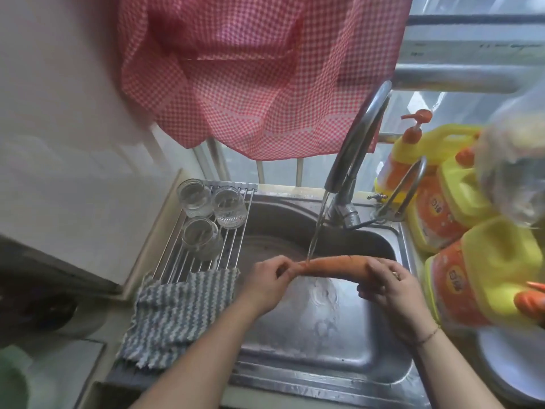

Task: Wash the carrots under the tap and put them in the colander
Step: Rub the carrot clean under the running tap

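Steel sink point(383, 364) | long orange carrot point(333, 265) level under tap point(354, 143) stream | left hand point(269, 283), right hand point(386, 286) grip its ends

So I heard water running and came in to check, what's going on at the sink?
A person is washing a long orange carrot over the stainless steel sink. The left hand pinches its narrow end and the right hand grips the thick end, holding it level under the stream from the curved metal tap. The water lands near the carrot's left end. No colander can be made out in view.
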A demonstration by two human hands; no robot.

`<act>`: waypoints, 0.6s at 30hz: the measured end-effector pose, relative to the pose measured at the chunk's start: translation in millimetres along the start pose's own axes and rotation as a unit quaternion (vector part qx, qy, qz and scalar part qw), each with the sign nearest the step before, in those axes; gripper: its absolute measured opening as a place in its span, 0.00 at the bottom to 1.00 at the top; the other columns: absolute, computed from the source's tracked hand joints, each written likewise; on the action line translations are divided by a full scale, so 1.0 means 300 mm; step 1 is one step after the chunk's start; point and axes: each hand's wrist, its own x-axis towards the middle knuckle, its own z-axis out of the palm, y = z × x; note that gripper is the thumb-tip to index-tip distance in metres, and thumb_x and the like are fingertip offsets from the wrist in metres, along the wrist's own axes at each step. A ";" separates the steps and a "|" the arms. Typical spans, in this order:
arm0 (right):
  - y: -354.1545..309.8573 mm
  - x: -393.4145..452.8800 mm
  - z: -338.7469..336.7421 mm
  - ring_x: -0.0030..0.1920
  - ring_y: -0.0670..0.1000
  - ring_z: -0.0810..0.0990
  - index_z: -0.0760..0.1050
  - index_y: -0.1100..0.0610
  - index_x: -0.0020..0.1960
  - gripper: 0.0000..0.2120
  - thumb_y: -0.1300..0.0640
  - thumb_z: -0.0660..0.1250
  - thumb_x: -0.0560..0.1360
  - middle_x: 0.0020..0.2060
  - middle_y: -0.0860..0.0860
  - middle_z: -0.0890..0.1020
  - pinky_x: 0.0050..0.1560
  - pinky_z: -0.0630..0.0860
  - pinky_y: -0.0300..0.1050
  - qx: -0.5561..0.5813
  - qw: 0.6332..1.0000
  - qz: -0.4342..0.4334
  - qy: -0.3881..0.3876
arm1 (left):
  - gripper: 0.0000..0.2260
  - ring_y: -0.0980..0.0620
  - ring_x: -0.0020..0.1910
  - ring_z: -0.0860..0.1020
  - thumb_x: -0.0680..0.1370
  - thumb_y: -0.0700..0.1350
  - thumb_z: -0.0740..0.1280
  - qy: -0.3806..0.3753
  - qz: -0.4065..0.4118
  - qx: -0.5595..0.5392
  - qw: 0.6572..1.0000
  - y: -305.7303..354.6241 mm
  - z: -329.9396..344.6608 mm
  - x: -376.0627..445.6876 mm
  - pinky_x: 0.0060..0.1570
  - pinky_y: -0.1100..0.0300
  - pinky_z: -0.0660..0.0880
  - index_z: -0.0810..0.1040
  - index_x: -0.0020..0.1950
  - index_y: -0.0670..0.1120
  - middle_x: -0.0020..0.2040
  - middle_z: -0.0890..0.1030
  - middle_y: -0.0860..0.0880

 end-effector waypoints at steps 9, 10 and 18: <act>0.072 -0.145 0.003 0.38 0.65 0.84 0.76 0.61 0.56 0.42 0.46 0.85 0.47 0.42 0.64 0.83 0.32 0.78 0.44 -0.057 0.994 0.059 -0.075 | 0.10 0.46 0.46 0.82 0.85 0.44 0.58 0.058 -0.194 -0.732 0.651 0.093 0.187 0.031 0.43 0.52 0.82 0.74 0.62 0.41 0.52 0.80 0.41; 0.076 -0.154 0.002 0.36 0.64 0.84 0.77 0.59 0.57 0.38 0.49 0.84 0.51 0.41 0.65 0.83 0.31 0.77 0.45 -0.086 0.991 0.061 -0.086 | 0.10 0.47 0.45 0.81 0.85 0.44 0.58 0.049 -0.195 -0.756 0.623 0.106 0.206 0.028 0.43 0.52 0.81 0.74 0.62 0.41 0.51 0.79 0.42; 0.111 -0.211 0.045 0.38 0.43 0.81 0.81 0.42 0.45 0.14 0.48 0.79 0.61 0.37 0.46 0.84 0.40 0.76 0.38 -0.352 0.931 -0.035 -0.094 | 0.11 0.53 0.26 0.71 0.86 0.50 0.55 0.080 -0.242 -0.734 0.629 0.167 0.260 0.057 0.29 0.60 0.71 0.69 0.48 0.46 0.32 0.72 0.50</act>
